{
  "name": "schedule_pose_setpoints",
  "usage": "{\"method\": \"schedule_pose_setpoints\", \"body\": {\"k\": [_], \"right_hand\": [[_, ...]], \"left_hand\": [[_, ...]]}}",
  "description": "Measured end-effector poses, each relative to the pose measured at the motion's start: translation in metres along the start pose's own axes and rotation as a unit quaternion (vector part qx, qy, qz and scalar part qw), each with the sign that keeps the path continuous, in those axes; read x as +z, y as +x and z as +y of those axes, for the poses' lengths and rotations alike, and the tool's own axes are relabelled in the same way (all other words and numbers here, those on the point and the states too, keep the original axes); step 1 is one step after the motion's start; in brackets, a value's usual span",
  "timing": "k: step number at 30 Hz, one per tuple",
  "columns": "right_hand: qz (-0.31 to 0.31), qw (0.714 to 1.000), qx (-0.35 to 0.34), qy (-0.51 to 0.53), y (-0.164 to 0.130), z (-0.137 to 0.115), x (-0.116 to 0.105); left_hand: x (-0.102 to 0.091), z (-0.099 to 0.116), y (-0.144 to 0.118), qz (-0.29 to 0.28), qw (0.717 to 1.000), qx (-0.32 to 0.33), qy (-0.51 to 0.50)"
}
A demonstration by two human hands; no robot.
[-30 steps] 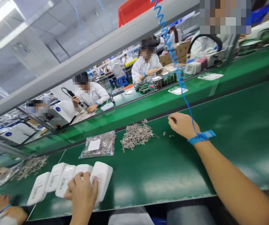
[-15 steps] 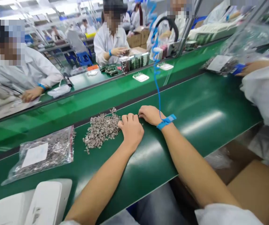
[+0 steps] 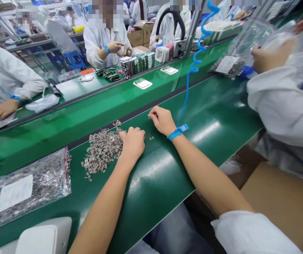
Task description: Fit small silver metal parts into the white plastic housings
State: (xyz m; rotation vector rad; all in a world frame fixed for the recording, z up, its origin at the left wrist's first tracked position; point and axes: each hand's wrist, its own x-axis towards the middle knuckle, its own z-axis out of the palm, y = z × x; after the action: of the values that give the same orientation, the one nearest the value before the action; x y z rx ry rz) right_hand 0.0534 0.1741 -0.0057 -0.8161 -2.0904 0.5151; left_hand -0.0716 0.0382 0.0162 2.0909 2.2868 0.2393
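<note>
A heap of small grey metal parts point(image 3: 101, 150) lies on the green conveyor belt point(image 3: 215, 120). My left hand point(image 3: 133, 143) rests knuckles-up at the heap's right edge, fingers curled onto the parts. My right hand point(image 3: 162, 119) sits just right of it, fingertips pinched near the belt, with a blue wrist strap point(image 3: 177, 132) and a coiled blue cord point(image 3: 193, 67) rising from it. A few loose parts point(image 3: 151, 138) lie between the hands. What the fingers hold is hidden.
A clear bag of the same parts point(image 3: 24, 187) lies at the left, white plastic housings point(image 3: 40, 238) at the bottom left. A co-worker's sleeve point(image 3: 278, 106) is close on the right, holding a bag point(image 3: 230, 63). Other people work across the far belt. A cardboard box point(image 3: 280, 197) stands below right.
My left hand left the white housings and came to the heap. My right hand slid slightly away to the right. The view swung right and down.
</note>
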Motion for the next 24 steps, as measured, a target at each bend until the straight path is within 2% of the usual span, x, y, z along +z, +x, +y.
{"method": "schedule_pose_setpoints", "body": {"k": [3, 7, 11, 17, 20, 24], "right_hand": [[0.013, 0.991, 0.048, 0.122, 0.0, -0.001, 0.002], [0.012, 0.95, 0.098, 0.296, 0.001, -0.006, 0.003], [0.003, 0.91, 0.127, 0.395, 0.0, -0.013, 0.002], [-0.037, 0.89, 0.16, 0.425, -0.004, -0.023, 0.004], [-0.06, 0.895, 0.154, 0.414, -0.006, -0.028, 0.004], [-0.076, 0.911, 0.112, 0.389, -0.009, -0.033, 0.002]], "left_hand": [[0.005, 0.0, 0.002, 0.041, 0.999, 0.003, -0.031], [0.017, 0.002, 0.004, 0.149, 0.983, -0.021, -0.101], [0.026, 0.002, 0.005, 0.227, 0.967, -0.044, -0.112], [0.024, 0.001, 0.004, 0.286, 0.947, -0.095, -0.11], [0.024, 0.0, 0.004, 0.312, 0.935, -0.12, -0.116], [0.027, 0.0, 0.006, 0.356, 0.917, -0.108, -0.142]]}}
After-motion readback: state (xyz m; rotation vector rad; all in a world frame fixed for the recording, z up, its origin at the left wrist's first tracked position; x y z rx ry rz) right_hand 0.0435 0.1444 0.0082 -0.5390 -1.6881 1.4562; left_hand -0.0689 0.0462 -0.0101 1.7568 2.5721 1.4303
